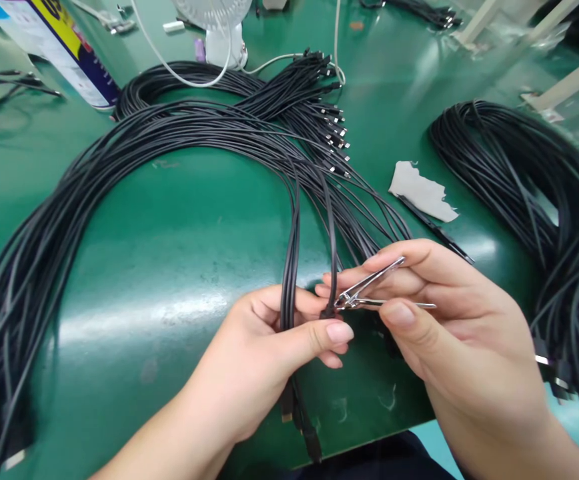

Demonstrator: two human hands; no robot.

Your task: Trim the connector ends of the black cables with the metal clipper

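Note:
Several black cables (289, 267) run down through my left hand (289, 333), whose thumb and fingers are closed on them. One cable's end is pinched between thumb and forefinger, and other connector ends (311, 440) dangle below the palm. A silver nail clipper (369, 287) is held in my right hand (449, 327), its lever raised between thumb and fingers. Its jaws touch or nearly touch the pinched cable just above the connector; whether they bite on it I cannot tell.
A large looped bundle of black cables (114, 150) curves across the green table (184, 227). Another cable bundle (509, 160) lies at the right. Between them are black tweezers (437, 230) and a torn white scrap (422, 190). A spray can (64, 53) and a white fan (219, 33) stand at the back.

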